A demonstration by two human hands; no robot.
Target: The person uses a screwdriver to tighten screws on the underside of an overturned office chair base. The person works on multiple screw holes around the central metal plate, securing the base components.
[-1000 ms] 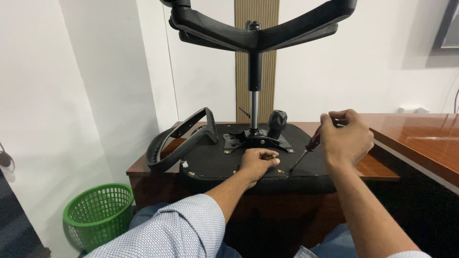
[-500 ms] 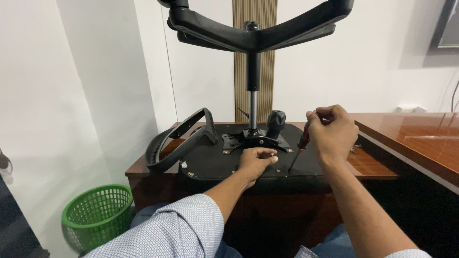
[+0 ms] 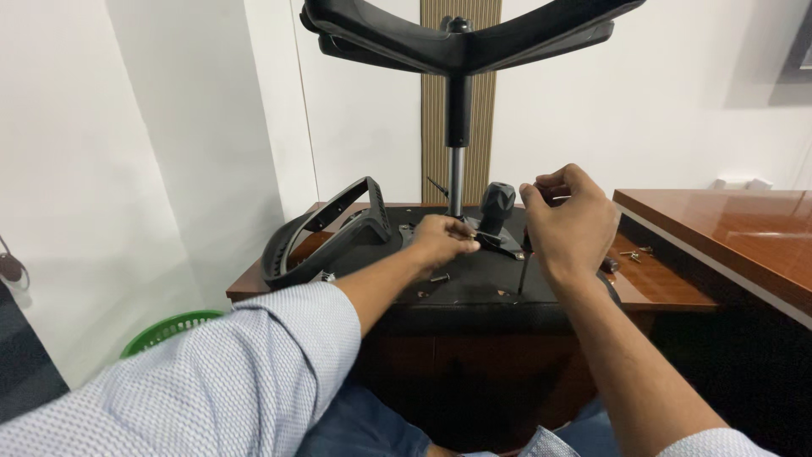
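White walls and a brown desk (image 3: 719, 222), with an upturned office chair lying on it at mid-frame.

The left hand (image 3: 441, 240) has its fingertips pinched at the metal plate (image 3: 499, 244) under the seat (image 3: 474, 283), just left of the black knob (image 3: 497, 201); what they pinch is too small to tell. The right hand (image 3: 571, 222) is clenched around a screwdriver, whose dark shaft (image 3: 523, 275) runs down to the seat near its front edge. A loose screw (image 3: 440, 278) lies on the seat below the left hand. The armrest (image 3: 326, 233) curves at centre left, the chair base (image 3: 461, 38) spreads across the top, and more screws (image 3: 633, 254) lie on the desk at right. A green basket (image 3: 165, 328) shows at lower left.
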